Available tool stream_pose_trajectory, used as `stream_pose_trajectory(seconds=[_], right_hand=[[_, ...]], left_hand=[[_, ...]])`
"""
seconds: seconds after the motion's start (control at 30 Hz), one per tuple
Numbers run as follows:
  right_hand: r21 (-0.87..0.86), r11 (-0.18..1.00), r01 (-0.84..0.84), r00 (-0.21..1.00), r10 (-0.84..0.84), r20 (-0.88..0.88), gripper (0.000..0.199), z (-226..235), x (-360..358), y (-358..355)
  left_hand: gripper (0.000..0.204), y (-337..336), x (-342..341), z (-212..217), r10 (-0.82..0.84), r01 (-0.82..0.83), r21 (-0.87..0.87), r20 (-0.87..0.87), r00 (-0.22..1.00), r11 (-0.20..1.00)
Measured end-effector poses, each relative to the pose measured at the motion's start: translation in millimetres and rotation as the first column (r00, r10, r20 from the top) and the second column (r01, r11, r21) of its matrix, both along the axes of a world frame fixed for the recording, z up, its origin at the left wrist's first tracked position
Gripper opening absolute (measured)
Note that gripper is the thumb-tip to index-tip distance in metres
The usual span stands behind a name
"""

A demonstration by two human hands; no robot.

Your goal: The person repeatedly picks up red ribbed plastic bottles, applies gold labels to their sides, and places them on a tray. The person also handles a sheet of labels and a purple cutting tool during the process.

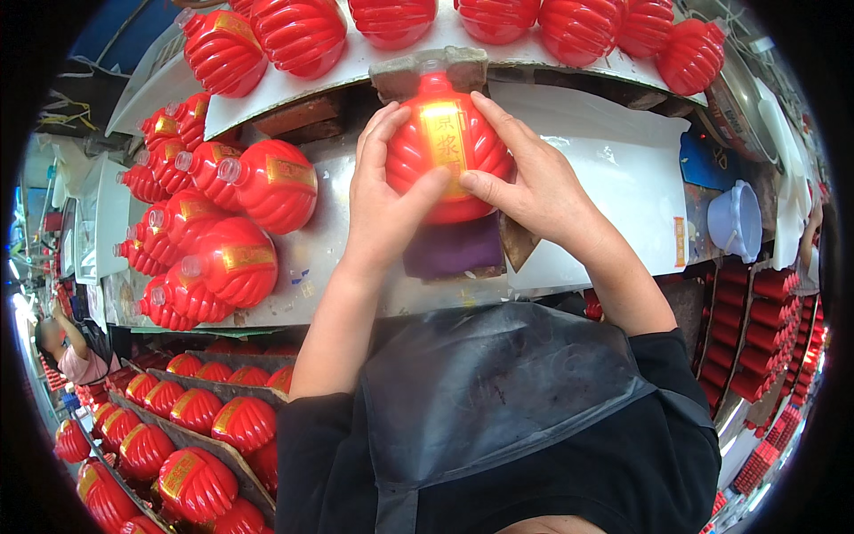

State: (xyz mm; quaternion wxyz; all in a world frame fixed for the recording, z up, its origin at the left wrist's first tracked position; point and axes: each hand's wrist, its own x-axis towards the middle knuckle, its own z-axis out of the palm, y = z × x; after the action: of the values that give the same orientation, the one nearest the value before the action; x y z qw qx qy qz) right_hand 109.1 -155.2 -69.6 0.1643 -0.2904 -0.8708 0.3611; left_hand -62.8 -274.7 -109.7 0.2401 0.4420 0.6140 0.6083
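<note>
A red ribbed bottle (471,133) with a clear neck lies on its back in front of me, its neck pointing away. Down its upper side runs a gold label (442,120). My left hand (381,191) wraps its left side and my right hand (538,182) its right side. Both thumbs press near the label's lower end. The neck rests in a notched, worn block (391,78). Under the bottle's near end is a purple pad (455,252). Right of it, a small gold label strip (680,240) lies on a white sheet (614,196).
Several labelled red bottles (236,262) lie at the table's left. More unlabelled-looking bottles (498,18) line a raised white board (329,76) at the back. A pale bucket (737,221) stands at right. Crates of bottles (197,483) are lower left; a person (84,360) is beyond.
</note>
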Motion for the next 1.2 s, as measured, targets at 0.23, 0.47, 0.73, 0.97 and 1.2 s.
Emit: stream_pose_trajectory(seconds=[0.23,0.47,0.73,0.97,1.2], right_hand=[[-0.029,1.0,-0.011,1.0,0.01,-0.028,0.082,-3,2,2],[-0.302,0.948,-0.094,0.983,0.041,-0.179,0.065,-12,6,15],[-0.204,0.974,-0.097,0.985,0.065,-0.162,0.064,-19,6,15],[-0.177,0.98,-0.085,0.984,0.055,-0.167,0.063,-16,5,15],[0.127,0.992,-0.001,0.978,0.028,-0.207,0.049,4,-3,16]], left_hand=[[0.07,-2,-1,0,-0.019,0.018,-0.021,-0.036,0.999,1.0],[0.058,0,-4,-5,-0.036,0.034,0.032,0.067,0.997,0.999],[0.057,-1,-5,-7,-0.042,0.04,0.035,0.057,0.998,0.999],[0.062,-1,-5,-4,-0.045,0.045,0.008,0.037,0.998,0.999],[0.077,5,-9,10,-0.032,0.024,-0.04,-0.234,0.972,0.999]])
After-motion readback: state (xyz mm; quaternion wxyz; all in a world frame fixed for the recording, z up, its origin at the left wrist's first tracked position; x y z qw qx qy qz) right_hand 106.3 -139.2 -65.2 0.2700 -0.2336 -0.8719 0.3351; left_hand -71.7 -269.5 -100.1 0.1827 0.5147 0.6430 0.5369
